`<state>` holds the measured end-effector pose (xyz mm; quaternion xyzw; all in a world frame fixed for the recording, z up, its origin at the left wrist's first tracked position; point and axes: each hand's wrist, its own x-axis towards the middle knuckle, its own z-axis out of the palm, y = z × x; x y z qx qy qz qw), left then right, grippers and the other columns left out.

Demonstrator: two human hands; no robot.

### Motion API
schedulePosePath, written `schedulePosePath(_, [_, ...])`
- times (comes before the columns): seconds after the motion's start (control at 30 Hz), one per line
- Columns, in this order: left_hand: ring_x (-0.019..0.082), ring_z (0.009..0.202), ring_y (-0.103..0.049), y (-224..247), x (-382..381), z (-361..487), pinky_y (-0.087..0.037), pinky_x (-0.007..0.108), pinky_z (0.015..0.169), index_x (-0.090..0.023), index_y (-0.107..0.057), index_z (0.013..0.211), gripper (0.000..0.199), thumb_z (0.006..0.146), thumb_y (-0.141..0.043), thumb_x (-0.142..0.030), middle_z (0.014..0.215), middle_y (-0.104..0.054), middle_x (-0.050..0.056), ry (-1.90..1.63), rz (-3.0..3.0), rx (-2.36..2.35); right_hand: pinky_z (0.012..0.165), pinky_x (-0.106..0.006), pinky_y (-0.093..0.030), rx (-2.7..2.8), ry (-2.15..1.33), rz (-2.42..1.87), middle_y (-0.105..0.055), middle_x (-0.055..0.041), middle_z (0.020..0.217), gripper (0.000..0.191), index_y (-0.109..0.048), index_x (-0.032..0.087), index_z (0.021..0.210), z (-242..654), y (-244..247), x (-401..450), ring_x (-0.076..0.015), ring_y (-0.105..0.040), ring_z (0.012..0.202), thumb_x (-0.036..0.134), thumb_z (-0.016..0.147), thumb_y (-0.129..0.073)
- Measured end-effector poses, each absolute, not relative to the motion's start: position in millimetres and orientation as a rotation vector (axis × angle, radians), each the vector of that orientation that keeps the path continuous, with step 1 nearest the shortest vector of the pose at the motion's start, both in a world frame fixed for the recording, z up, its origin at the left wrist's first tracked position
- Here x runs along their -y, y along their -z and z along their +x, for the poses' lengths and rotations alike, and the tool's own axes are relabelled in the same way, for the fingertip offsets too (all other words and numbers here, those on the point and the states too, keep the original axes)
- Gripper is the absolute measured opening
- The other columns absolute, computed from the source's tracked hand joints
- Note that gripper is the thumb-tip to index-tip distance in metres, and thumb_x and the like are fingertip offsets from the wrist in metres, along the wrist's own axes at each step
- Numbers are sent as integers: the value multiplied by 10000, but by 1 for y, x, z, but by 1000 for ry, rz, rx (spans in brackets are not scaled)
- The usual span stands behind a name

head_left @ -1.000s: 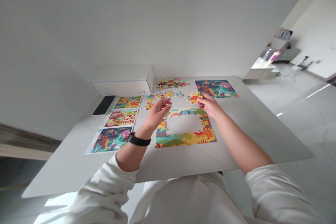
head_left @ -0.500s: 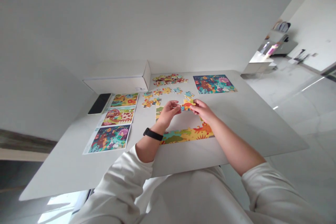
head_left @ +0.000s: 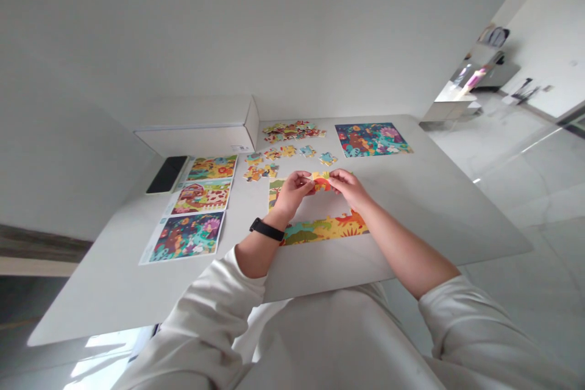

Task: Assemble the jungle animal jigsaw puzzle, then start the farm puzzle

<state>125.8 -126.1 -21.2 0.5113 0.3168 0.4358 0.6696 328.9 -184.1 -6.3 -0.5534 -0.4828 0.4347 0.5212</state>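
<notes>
Between my two hands is a yellow and red jigsaw puzzle piece, or a few joined ones; I cannot tell how many. My left hand pinches its left side, and my right hand pinches its right. Below them lies a partly joined puzzle border with a green tree and orange animals along the near side. Its middle is bare table, and my hands hide part of its far and right sides. Several loose puzzle pieces are spread just beyond my left hand.
A heap of pieces lies near the wall, beside a white box. A dark picture sheet is at the back right. To the left, a sheet with three pictures lies by a black phone on the grey table.
The puzzle piece has been turned between my hands, and my right fingers have shifted left along it. My left hand has stayed closed on it. The whole view has tilted slightly.
</notes>
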Motion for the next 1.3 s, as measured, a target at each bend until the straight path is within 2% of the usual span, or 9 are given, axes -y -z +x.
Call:
schedulePosePath(0.2, [135, 793, -721, 24, 126, 128, -652, 335, 833, -204, -634, 1118, 423, 881, -899, -433, 863, -676, -20, -972, 1172, -721, 668, -317, -454, 1142, -1012, -1348, -629, 21, 743, 483, -694, 278, 916, 329, 7, 182, -188, -570, 724, 702, 739, -841])
schedulePosePath(0.37, [142, 814, -736, 23, 126, 126, -651, 329, 835, -204, -650, 1110, 359, 905, -876, -393, 884, -697, -7, -970, 1193, -717, 694, -330, -460, 1156, -1006, -1344, -606, 22, 729, 495, -686, 286, 907, 330, 6, 182, -200, -569, 739, 728, 741, -834])
schedulePosePath(0.5, [144, 809, -746, 22, 127, 127, -647, 316, 827, -197, -673, 1143, 323, 922, -856, -345, 879, -710, 1, -969, 1248, -717, 770, -332, -494, 1239, -990, -1337, -657, 12, 825, 446, -719, 278, 989, 337, 1, 184, -202, -610, 813, 656, 786, -841])
schedulePosePath(0.67, [159, 832, -758, 20, 134, 127, -641, 324, 839, -209, -659, 1292, 435, 943, -851, -384, 909, -725, 8, -972, 1429, -655, 814, -338, -530, 1455, -991, -1336, -714, 1, 915, 405, -756, 286, 1138, 353, -8, 188, -214, -656, 857, 548, 843, -848])
schedulePosePath(0.8, [177, 835, -756, 21, 137, 126, -618, 318, 812, -213, -666, 1346, 488, 966, -830, -470, 927, -747, 29, -901, 1605, -587, 802, -335, -552, 1588, -1098, -1331, -746, -6, 923, 348, -767, 263, 1092, 372, -16, 191, -213, -683, 844, 492, 845, -853])
schedulePosePath(1.0, [201, 880, -756, 22, 141, 125, -623, 322, 811, -212, -760, 1233, 408, 980, -775, -532, 1053, -805, 73, -781, 1907, -621, 731, -299, -521, 1779, -1302, -1429, -757, -15, 890, 320, -759, 229, 992, 398, -22, 194, -196, -679, 801, 420, 764, -878])
schedulePosePath(1.07, [214, 923, -764, 22, 143, 125, -635, 341, 841, -220, -763, 1230, 369, 998, -744, -506, 1100, -808, 77, -719, 2016, -613, 729, -293, -514, 1855, -1335, -1480, -762, -17, 891, 308, -751, 222, 989, 402, -21, 194, -198, -686, 812, 391, 755, -860])
schedulePosePath(1.3, [255, 1161, -740, 20, 149, 125, -598, 442, 1088, -254, -765, 1253, 255, 1003, -728, -285, 1244, -794, 82, -678, 2348, -503, 671, -270, -464, 2013, -1236, -1616, -746, 17, 832, 219, -713, 228, 953, 402, -12, 194, -182, -668, 748, 332, 792, -819])
